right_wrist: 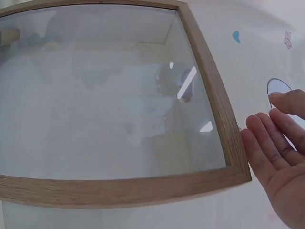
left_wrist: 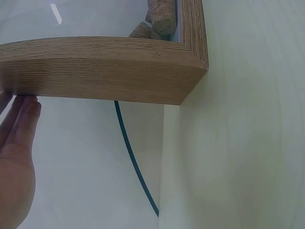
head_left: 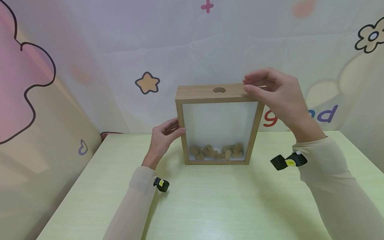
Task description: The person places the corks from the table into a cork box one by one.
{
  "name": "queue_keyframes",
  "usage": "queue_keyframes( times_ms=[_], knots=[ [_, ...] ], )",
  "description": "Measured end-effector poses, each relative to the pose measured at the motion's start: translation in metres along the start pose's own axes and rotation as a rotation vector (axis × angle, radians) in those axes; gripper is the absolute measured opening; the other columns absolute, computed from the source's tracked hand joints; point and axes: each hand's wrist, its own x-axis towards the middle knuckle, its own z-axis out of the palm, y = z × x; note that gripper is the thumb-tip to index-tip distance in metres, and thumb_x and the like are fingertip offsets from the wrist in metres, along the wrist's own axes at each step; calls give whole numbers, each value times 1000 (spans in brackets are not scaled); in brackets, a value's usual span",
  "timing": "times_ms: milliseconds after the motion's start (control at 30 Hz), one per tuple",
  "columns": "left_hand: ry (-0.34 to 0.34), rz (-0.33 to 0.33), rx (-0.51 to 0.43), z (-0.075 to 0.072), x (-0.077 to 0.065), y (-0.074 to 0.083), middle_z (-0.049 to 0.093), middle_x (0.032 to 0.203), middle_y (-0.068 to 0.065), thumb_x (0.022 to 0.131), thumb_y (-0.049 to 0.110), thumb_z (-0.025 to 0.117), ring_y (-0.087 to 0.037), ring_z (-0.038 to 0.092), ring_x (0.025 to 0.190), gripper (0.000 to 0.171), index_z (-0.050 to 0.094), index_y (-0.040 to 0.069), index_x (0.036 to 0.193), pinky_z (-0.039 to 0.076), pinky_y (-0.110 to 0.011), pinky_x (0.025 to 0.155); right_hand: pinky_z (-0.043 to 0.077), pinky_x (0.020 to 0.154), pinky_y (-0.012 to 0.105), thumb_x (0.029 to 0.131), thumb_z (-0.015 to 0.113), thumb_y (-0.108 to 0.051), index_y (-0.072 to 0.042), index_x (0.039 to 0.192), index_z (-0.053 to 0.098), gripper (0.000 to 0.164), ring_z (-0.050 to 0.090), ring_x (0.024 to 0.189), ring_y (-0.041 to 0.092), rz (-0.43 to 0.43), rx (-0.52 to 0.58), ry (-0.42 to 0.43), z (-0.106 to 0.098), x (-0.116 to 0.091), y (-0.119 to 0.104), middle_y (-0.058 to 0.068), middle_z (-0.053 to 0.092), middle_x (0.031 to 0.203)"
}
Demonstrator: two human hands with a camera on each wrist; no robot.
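Observation:
A wooden shadow box (head_left: 216, 162) with a clear front and a round hole (head_left: 219, 90) in its top stands upright on the table. Several corks (head_left: 228, 154) lie along its bottom inside, and one cork (left_wrist: 162, 16) shows close up in the left wrist view. My left hand (head_left: 162, 141) holds the box's left side, thumb at the front edge and fingers toward the back. Beside the top right corner is my right hand (head_left: 280, 95), its fingers loosely bent with nothing between them. In the right wrist view, the right fingertips (right_wrist: 255, 125) are close to the wooden edge; contact is unclear.
The pale table (head_left: 216, 206) carries the box near its back edge. Behind hangs a light printed backdrop (head_left: 120, 80) with a star (head_left: 147, 83), a flower and coloured letters, partly covered by my right hand. A small black device (head_left: 289, 161) sits at each wrist.

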Motion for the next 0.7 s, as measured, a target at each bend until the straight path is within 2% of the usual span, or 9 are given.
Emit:
queue_keyframes(
  times_ms=[133,333,433,700],
  knots=[
    [-1,-3,2,0,0,0,69,138,-14,99,16,78,-27,66,128,52,63,3,146,57,-34,102,56,87,17,95,81,-6,-7,123,77,29,73,102,13,14,77,52,-9,-11,6,-1,78,113],
    [0,-6,-3,0,-1,1,69,139,-15,99,16,78,-28,66,128,52,62,3,147,56,-34,103,55,93,17,93,84,-7,-1,125,74,34,73,104,16,71,256,111,-21,-25,15,6,78,115],
    [4,-6,-2,0,-1,1,69,139,-15,99,15,77,-28,66,128,52,62,3,147,56,-33,103,54,94,18,92,84,-7,1,125,73,35,73,104,16,86,306,129,-25,-31,21,6,78,114],
    [1,-10,-7,0,-1,1,68,139,-15,99,15,77,-29,65,128,52,61,2,148,56,-32,103,53,94,17,95,82,-8,1,127,71,35,75,98,16,152,324,130,-35,-44,40,5,78,112]
  ],
)
